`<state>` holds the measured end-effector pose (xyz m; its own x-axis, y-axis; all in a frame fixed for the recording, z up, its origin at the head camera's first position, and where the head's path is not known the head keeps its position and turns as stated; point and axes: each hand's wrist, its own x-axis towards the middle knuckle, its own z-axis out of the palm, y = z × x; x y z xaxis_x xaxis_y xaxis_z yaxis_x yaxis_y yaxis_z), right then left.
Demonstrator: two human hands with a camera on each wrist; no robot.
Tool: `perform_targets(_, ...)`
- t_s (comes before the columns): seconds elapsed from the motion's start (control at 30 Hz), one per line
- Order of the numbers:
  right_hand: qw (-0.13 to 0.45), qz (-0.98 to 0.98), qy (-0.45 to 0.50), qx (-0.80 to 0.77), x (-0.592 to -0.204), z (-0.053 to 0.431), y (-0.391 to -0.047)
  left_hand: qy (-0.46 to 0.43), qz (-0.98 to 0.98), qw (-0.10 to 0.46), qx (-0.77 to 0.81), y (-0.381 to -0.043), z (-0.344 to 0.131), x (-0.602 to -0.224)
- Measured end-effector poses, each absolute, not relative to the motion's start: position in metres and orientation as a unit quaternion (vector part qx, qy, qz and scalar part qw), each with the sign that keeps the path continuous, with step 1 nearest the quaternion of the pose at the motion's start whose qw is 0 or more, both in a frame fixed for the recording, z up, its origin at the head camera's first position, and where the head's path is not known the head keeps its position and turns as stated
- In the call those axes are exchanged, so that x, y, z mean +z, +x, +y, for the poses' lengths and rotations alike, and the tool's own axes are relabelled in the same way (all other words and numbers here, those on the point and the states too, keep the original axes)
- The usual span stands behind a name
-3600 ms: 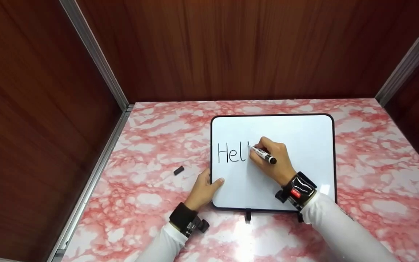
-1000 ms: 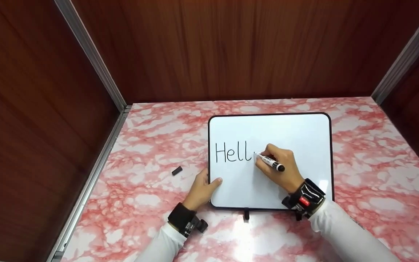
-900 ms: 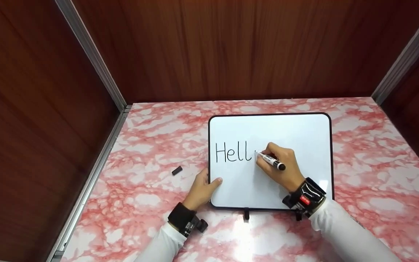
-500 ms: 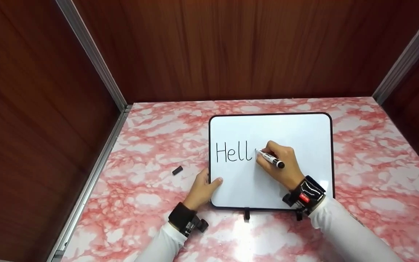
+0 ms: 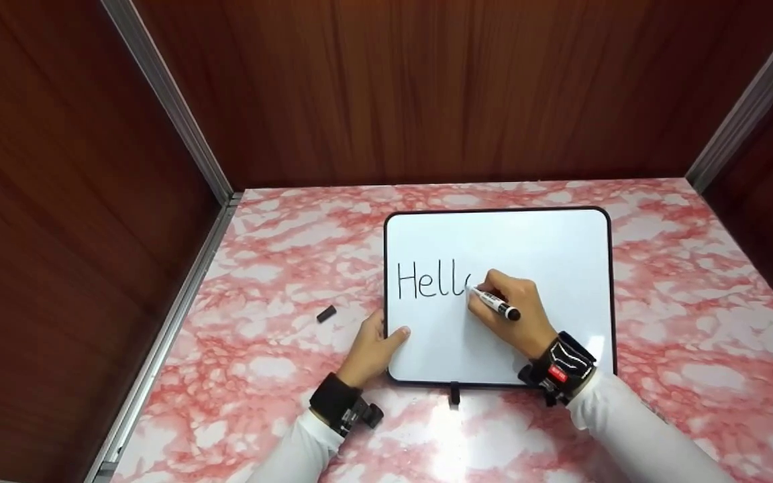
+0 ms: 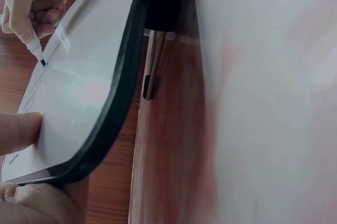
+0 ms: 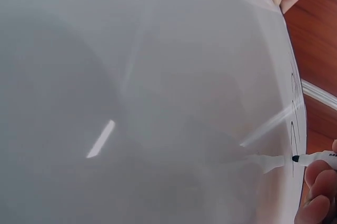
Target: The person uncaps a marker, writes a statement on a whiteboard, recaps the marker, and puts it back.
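A whiteboard (image 5: 534,241) with a black frame stands tilted on the table, "Hell" and a curved stroke written in black on its left half. My right hand (image 5: 510,308) pinches a white marker (image 5: 496,303) with a black end, its tip at the curved stroke. In the right wrist view the dark marker tip (image 7: 296,158) meets the board beside its reflection. My left hand (image 5: 373,345) grips the board's left edge, thumb on the white face and fingers behind the frame. A small black marker cap (image 5: 326,314) lies on the table left of the board.
The table (image 5: 272,268) has a red and white marbled top. Brown wood-grain panels (image 5: 413,94) with metal corner posts close it in at the back and sides. A black foot (image 5: 454,394) of the board's stand juts toward the front.
My right hand has finished the second "l", shifted right and drawn a curved stroke after it, its tip now lower. The left hand keeps its grip on the board.
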<state>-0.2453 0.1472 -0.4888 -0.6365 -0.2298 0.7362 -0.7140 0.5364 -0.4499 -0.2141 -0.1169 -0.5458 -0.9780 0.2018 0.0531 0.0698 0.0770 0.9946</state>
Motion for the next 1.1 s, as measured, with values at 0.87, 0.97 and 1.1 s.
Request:
perform_targets(0.87, 0.319, -0.817, 0.275, 0.393, -0.491, 0.161, -0.238, 0.087, 0.719, 0.057, 0.687, -0.213, -0.117, -0.545)
perform_targets(0.97, 0.321, -0.817, 0.273, 0.394, -0.490, 0.163, -0.239, 0.086, 0.717, 0.058, 0.689, -0.213, -0.117, -0.544)
perform_targets(1.1, 0.326, -0.818, 0.270, 0.391, -0.488, 0.165, -0.243, 0.087, 0.718, 0.058, 0.688, -0.213, -0.116, -0.545)
